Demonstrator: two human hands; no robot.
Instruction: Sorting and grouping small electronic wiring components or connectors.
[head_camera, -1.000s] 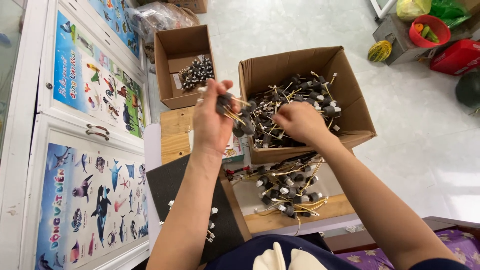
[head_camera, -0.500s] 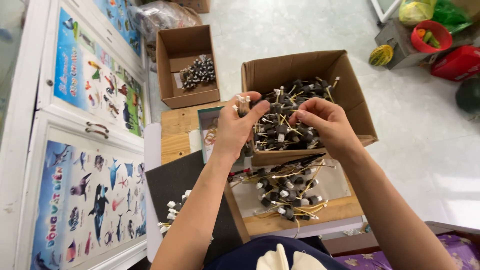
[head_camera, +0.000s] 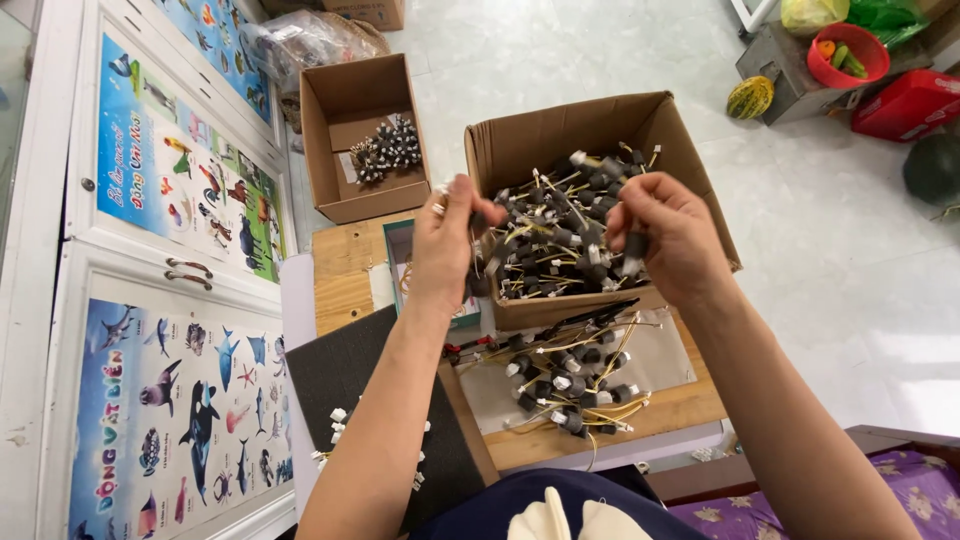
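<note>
We are gripping wired black components in both hands, left hand (head_camera: 447, 245) and right hand (head_camera: 668, 238), above the large cardboard box (head_camera: 600, 135); trailing yellow leads are risking snagging the heap inside.

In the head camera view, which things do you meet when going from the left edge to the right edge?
Animal posters → small cardboard box → left hand → right hand → striped yellow gourd → red bowl → red box.
</note>
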